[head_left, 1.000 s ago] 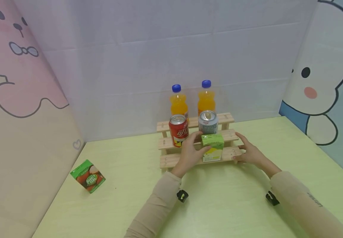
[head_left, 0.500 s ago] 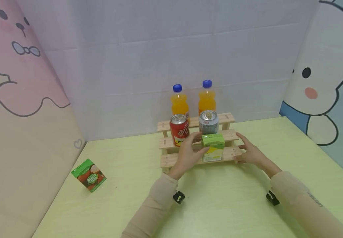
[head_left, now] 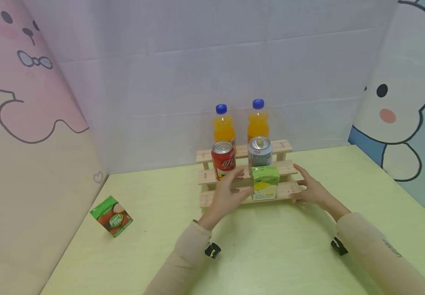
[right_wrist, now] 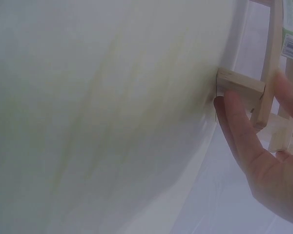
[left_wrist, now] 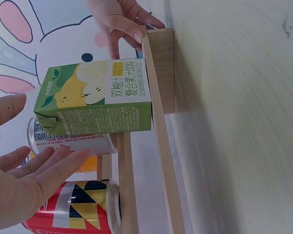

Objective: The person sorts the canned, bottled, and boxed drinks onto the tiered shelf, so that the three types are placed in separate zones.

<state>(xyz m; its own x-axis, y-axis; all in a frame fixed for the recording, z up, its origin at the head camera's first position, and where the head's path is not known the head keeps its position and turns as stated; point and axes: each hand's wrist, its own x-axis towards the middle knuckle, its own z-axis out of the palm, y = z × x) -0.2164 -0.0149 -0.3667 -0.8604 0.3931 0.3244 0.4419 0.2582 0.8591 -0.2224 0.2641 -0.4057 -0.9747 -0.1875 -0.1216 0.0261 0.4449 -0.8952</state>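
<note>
A green juice box [head_left: 265, 182] with yellow fruit printed on it stands upright on the lowest step of a wooden tiered rack [head_left: 206, 199]. My left hand [head_left: 228, 197] is just left of the box, fingers extended and holding nothing. In the left wrist view, a gap shows between the left hand [left_wrist: 27, 187] and the juice box [left_wrist: 100, 97]. At the rack's right end, my right hand [head_left: 311, 190] grips the lowest step. The right wrist view has the right hand [right_wrist: 271, 165] with its thumb on the board and fingers against the leg.
On the middle step stand a red can [head_left: 223, 159] and a silver can [head_left: 260, 152]. Behind them, two orange drink bottles [head_left: 223, 130] [head_left: 258, 123] with blue caps occupy the top step. A green and red packet [head_left: 112, 216] is at the left of the table [head_left: 271, 250].
My left hand has let go of the juice box and drawn back to the left. The box stays on the lowest step. My right hand keeps its place at the rack's end.
</note>
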